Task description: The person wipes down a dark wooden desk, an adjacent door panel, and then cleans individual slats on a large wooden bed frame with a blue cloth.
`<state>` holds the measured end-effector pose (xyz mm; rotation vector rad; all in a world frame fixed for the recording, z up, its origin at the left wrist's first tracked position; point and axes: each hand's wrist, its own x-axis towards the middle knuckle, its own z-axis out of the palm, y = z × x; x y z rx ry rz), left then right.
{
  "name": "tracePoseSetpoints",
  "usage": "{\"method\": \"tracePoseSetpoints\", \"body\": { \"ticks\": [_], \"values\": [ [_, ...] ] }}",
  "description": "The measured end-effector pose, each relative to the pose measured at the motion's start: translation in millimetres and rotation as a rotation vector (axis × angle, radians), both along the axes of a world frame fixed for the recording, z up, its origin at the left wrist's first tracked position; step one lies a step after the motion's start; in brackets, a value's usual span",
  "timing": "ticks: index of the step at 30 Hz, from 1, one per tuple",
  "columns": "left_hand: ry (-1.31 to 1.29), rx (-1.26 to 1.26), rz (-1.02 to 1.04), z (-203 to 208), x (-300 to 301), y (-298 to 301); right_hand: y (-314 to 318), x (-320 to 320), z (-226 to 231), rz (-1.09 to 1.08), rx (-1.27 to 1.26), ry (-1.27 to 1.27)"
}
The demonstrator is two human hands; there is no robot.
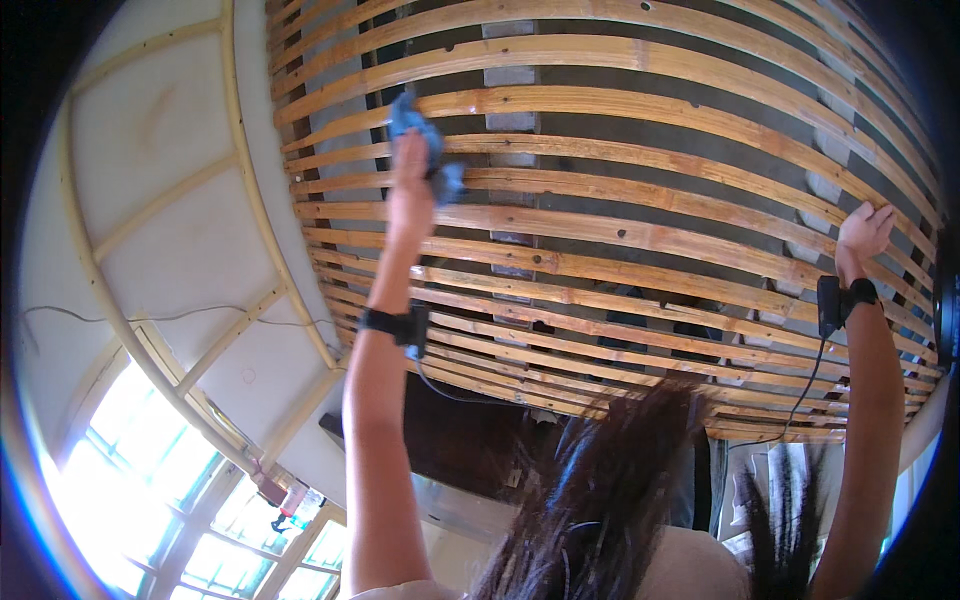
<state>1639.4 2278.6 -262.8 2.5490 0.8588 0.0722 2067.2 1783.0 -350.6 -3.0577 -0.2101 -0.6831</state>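
Note:
My left hand point(410, 190) is closed around a crumpled blue cloth point(415, 125), which lies against the bamboo slats point(620, 150) near their left ends. The hand and the cloth are slightly blurred. Far to the right, my right hand point(864, 235) rests on the slats with its fingers curled over the edge of one slat; the fingertips are partly hidden. The slats are long, yellow-brown strips with narrow gaps between them and dark holes along them. Each wrist wears a black band with a small device and a cable.
A frame of pale poles point(245, 170) stands along the white wall point(160, 130) at the left. Bright windows point(150, 470) are at the lower left. Grey crosspieces point(510, 70) run beneath the slats. My dark hair point(600, 490) hangs into the lower middle.

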Motion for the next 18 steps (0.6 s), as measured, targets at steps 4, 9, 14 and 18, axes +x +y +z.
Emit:
{"method": "tracePoseSetpoints", "body": {
  "ticks": [4, 9, 14, 18],
  "values": [
    [-0.175, -0.016, 0.593, 24.8, -42.0, 89.5, -7.5, 2.9, 2.1, -0.006, 0.023, -0.024],
    [-0.034, 0.151, 0.55, -2.6, -43.3, 136.2, -3.0, 2.0, -2.4, 0.014, 0.009, 0.025],
    [-0.04, 0.133, 0.299, -16.1, 9.9, 87.4, -5.1, -3.3, 6.2, -0.006, 0.013, 0.097],
    [0.193, 0.101, -0.115, -0.6, 75.9, -15.2, -34.4, 15.6, -15.1, 0.049, 0.038, 0.073]
  ]
}}
